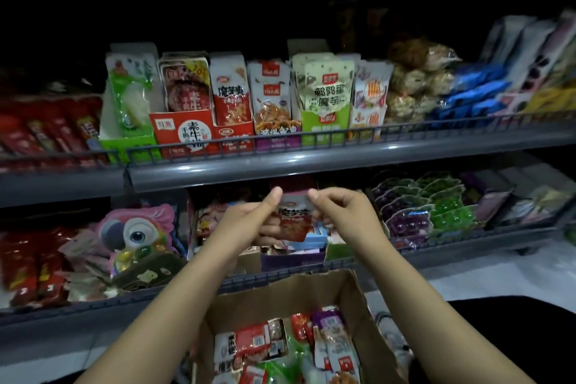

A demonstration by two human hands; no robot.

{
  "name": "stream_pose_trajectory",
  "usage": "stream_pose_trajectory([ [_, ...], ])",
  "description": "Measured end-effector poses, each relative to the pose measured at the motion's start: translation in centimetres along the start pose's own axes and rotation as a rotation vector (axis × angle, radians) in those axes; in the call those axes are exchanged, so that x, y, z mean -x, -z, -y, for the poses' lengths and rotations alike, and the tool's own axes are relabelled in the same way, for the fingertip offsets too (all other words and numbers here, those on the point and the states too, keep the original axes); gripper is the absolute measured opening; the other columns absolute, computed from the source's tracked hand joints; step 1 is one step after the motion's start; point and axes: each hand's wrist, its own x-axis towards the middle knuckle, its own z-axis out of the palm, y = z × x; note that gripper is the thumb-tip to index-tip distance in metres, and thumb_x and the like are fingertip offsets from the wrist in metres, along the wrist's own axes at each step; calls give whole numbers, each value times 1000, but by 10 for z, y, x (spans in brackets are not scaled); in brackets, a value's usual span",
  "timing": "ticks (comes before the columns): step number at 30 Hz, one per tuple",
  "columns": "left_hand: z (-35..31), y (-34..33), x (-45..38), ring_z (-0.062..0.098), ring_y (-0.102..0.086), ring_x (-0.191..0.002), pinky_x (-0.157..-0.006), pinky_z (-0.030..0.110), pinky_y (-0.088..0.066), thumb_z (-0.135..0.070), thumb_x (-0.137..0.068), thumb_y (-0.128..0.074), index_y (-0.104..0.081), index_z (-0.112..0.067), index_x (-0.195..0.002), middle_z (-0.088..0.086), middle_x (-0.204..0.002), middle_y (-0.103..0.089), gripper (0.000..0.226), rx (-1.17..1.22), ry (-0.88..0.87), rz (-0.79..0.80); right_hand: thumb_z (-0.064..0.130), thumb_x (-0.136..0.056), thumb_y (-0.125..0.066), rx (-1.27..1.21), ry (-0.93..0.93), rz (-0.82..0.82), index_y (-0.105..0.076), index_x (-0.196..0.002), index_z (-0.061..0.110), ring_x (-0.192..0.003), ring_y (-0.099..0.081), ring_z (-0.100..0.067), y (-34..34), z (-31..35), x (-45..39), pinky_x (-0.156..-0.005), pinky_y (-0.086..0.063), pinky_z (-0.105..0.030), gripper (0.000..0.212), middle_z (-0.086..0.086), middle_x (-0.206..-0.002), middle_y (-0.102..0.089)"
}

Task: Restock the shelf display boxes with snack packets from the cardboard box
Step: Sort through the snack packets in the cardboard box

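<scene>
Now both hands, left (249,221) and right (343,212), pinch a red-and-white foil snack packet (293,221) above the open brown cardboard box (352,296); slide it upright into its matching red display box (232,131) (upper shelf, probably), label forward.

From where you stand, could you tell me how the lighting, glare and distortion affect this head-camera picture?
Head view: everything above the upper shelf is black; its rail shows soft glare, and wide-angle distortion bows it. The left hand and right hand holding the red snack packet look soft, its print barely legible. The cardboard box is dim.
</scene>
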Motion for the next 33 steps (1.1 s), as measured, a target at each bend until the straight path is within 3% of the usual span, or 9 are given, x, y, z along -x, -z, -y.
stream_pose_trajectory([
  [4, -16, 2, -8, 19, -68, -92, -77, 32, -58, -59, -70, -59, -62, -13, -115, 8, -104, -65, 64, 146, -51, -29, 30, -87, -63, 44, 82, -65, -69, -72, 8, -51, -52, -2, -6, 26, -25, -54, -43, -17, 27, 3, -57, -61],
  [8, -28, 7, -17, 16, -66, -95, -62, 21, -56, -40, -85, -61, -63, -21, -107, -7, -100, -63, 29, 215, -130, -89, 33, -87, -62, 71, 123, -57, -68, -70, 15, -54, -55, -2, -14, 44, -45, -59, -45, -20, 26, 5, -57, -60],
  [12, -36, 18, -30, 16, -67, -89, -59, 23, -54, -45, -82, -64, -67, -20, -104, -2, -102, -69, 33, 250, -153, -186, 33, -87, -63, 78, 164, -3, -68, -70, 11, -56, -56, -7, -24, 60, -62, -61, -46, -24, 28, 3, -55, -59],
  [15, -42, 25, -40, 13, -65, -78, -57, 22, -53, -44, -82, -64, -69, -21, -97, 0, -93, -71, 28, 293, -185, -261, 29, -85, -66, 82, 212, 57, -70, -75, 6, -54, -53, -4, -30, 72, -75, -60, -47, -24, 25, 2, -59, -60],
  [19, -53, 34, -48, 7, -58, -58, -54, 22, -50, -43, -84, -62, -69, -24, -89, -4, -66, -64, 21, 290, -277, -368, 27, -84, -68, 258, 229, 205, -66, -72, 23, -45, -53, -1, -38, 88, -95, -46, -39, -11, 13, 14, -49, -58],
  [21, -56, 38, -53, 3, -58, -61, -53, 18, -49, -41, -88, -58, -69, -26, -96, -5, -72, -64, 20, 176, -394, -428, 28, -85, -66, 315, 235, 193, -64, -71, 24, -47, -56, -6, -42, 97, -109, -46, -42, -16, 15, 12, -53, -60],
  [24, -55, 48, -63, -3, -54, -90, -74, 11, -44, -38, -94, -49, -60, -27, -119, -17, -103, -56, 29, -173, -591, -565, 32, -88, -62, 387, 296, 75, -63, -77, 24, -48, -60, -3, -46, 115, -135, -48, -47, -21, 14, 8, -68, -65],
  [28, -42, 67, -80, 8, -32, -124, -107, 33, -20, -43, -91, -35, -50, -22, -133, -6, -132, -47, 49, -797, -733, -698, 34, -90, -60, 410, 403, -99, -60, -74, 23, -45, -59, 1, -55, 138, -173, -47, -45, -21, 20, 9, -64, -63],
  [33, -29, 76, -96, 17, -27, -134, -109, 45, -10, -40, -84, -33, -59, -23, -126, 6, -146, -41, 52, -1135, -717, -622, 41, -88, -60, 401, 419, -228, -63, -101, 18, -73, -66, -20, -74, 153, -215, -73, -56, -45, 27, 1, -79, -68],
])
